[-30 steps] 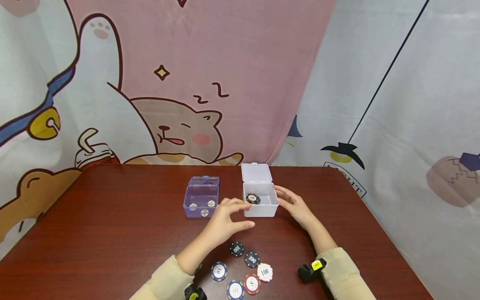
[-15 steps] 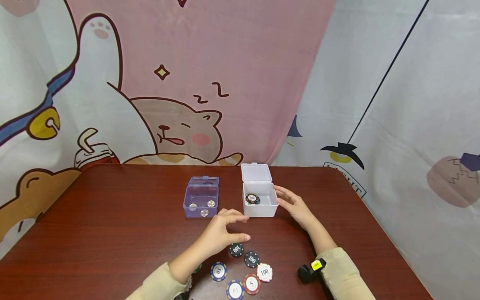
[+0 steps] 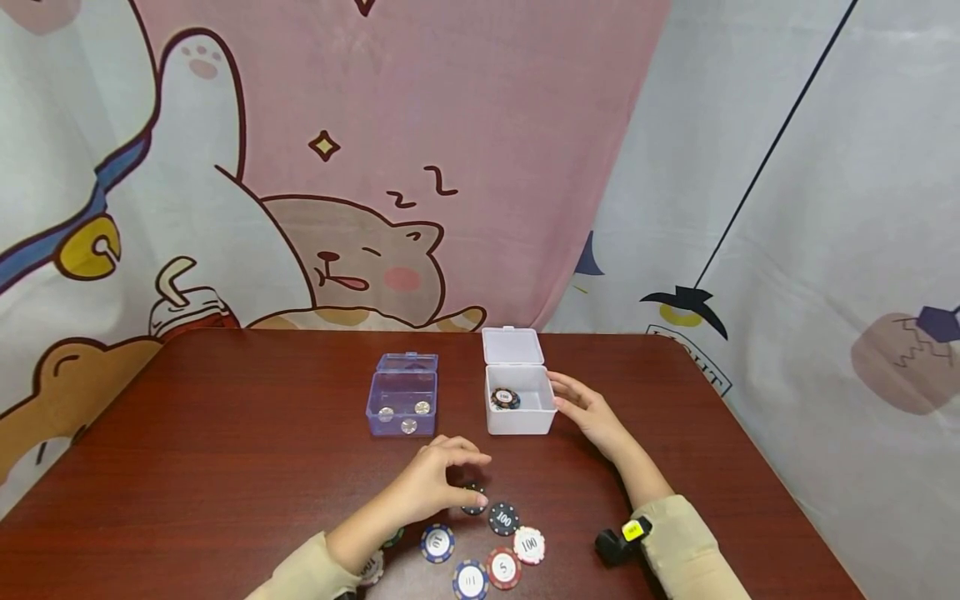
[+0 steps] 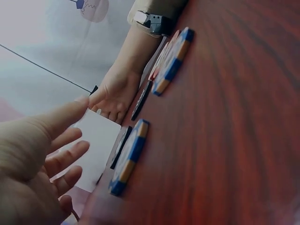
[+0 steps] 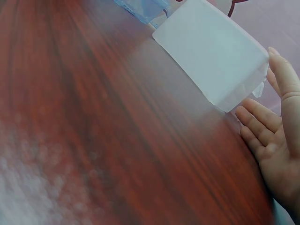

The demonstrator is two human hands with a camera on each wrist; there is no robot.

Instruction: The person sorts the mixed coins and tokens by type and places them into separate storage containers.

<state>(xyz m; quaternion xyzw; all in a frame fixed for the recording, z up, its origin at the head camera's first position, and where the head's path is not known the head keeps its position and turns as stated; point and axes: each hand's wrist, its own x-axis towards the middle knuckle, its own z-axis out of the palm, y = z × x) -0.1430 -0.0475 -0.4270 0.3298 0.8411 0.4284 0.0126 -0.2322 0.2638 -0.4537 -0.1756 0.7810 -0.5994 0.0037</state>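
Note:
Over the near chips in the head view, my left hand (image 3: 431, 485) has its thumb and fingers apart with nothing between them. The thumb overlaps a black poker chip (image 3: 472, 511). Another black chip (image 3: 504, 518) marked 100 lies just to its right. My right hand (image 3: 596, 418) rests its fingertips against the right side of the open white box (image 3: 521, 423); in the right wrist view its thumb (image 5: 281, 70) is at the box wall and its other fingers are loosely extended. A dark chip (image 3: 506, 398) marked 100 sits inside the box, on the left.
Closer in lie blue chips (image 3: 437, 543), a red chip (image 3: 504, 568) and a white chip (image 3: 530, 546). A green chip and another white chip (image 3: 371, 570) are partly covered by the left forearm. Left of the white box stands an open purple box (image 3: 380, 426) holding shiny round pieces (image 3: 422, 407).
My left hand has drawn back from the white box toward the near chips and down over a black one. My right hand has stayed at the box.

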